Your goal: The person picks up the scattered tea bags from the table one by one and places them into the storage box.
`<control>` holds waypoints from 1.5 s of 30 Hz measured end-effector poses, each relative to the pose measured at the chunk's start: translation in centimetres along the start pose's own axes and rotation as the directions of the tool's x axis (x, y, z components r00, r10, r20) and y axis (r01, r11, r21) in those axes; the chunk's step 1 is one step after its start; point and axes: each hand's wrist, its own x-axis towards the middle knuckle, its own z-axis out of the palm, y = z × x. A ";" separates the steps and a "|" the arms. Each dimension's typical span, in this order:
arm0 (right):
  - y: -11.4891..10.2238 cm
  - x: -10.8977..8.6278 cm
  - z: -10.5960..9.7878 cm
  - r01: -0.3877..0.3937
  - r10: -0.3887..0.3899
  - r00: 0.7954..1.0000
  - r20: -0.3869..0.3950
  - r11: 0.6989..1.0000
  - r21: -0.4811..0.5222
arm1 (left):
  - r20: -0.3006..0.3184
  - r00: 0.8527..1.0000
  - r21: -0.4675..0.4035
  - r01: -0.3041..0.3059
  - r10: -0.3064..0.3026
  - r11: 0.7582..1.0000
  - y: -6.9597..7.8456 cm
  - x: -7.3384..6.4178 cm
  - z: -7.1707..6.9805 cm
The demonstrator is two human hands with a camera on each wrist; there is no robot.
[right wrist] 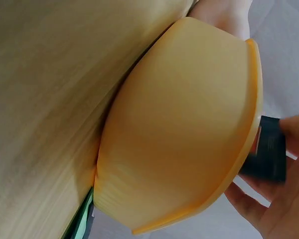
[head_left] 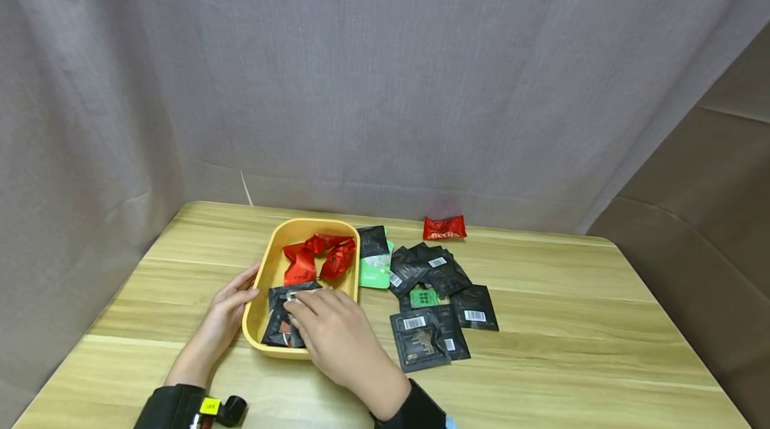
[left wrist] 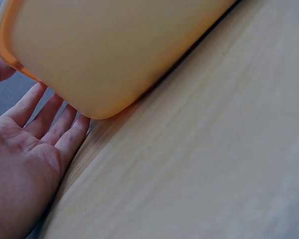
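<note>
A yellow plastic bin (head_left: pixel 248 330) stands on the wooden table, tilt not apparent. My left hand (head_left: pixel 224 312) rests against its left side with fingers mostly straight; in the left wrist view the fingers (left wrist: pixel 50 117) touch the outer wall near the rim. Over the near end of the bin, my right hand (head_left: pixel 343 335) pinches a dark sachet (right wrist: pixel 270 152), partly hidden by the hand and slightly blurred. Beneath that hand lie black sachets (head_left: pixel 275 329) inside the bin. Several red-wrapped pieces (head_left: pixel 301 265) lie at its far end.
Right of the bin, several black sachets (head_left: pixel 420 342) with barcode labels lie in a loose, overlapping pile. Against the bin's far right side are a green packet (head_left: pixel 375 273) and a black sachet (head_left: pixel 373 242). One red-wrapped piece (head_left: pixel 444 228) lies by the table's back edge, near a grey curtain (head_left: pixel 385 81).
</note>
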 end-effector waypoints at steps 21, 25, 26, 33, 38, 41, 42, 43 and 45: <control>5.6 -0.5 -2.0 -0.289 0.282 0.956 0.078 0.952 0.103 | 0.004 1.000 -0.004 -0.008 0.008 1.000 -0.3 0.1 -0.2; 8.1 -1.3 -2.4 -0.384 0.372 0.922 0.109 0.914 0.128 | -0.002 1.000 -0.003 0.001 -0.001 1.000 -0.3 0.1 -0.2; 8.7 -1.5 -2.5 -0.401 0.388 0.914 0.117 0.906 0.133 | -0.005 1.000 -0.003 0.002 -0.002 1.000 -0.3 0.1 -0.2; 12.0 -3.0 -2.6 -0.519 0.485 0.850 0.205 0.839 0.165 | -0.007 1.000 -0.014 -0.008 0.007 1.000 -0.1 0.0 -0.2; 14.1 -4.4 -2.4 -0.601 0.551 0.790 0.269 0.783 0.160 | 0.004 1.000 -0.025 -0.020 0.020 1.000 -0.2 0.0 -0.3; 15.3 -5.4 -2.4 -0.655 0.597 0.739 0.313 0.745 0.125 | 0.017 0.999 -0.039 -0.030 0.031 0.999 -0.3 0.0 -0.4; 15.7 -5.7 -2.3 -0.673 0.611 0.719 0.332 0.731 0.111 | 0.018 0.999 -0.041 -0.030 0.030 0.999 -0.3 0.1 -0.4; 16.0 -6.0 -2.3 -0.690 0.625 0.698 0.350 0.717 0.096 | 0.016 0.999 -0.044 -0.027 0.028 0.999 -0.3 0.1 -0.4; 16.7 -6.5 -2.2 -0.717 0.644 0.663 0.381 0.692 0.079 | 0.010 1.000 -0.036 -0.019 0.019 0.999 -0.2 0.1 -0.3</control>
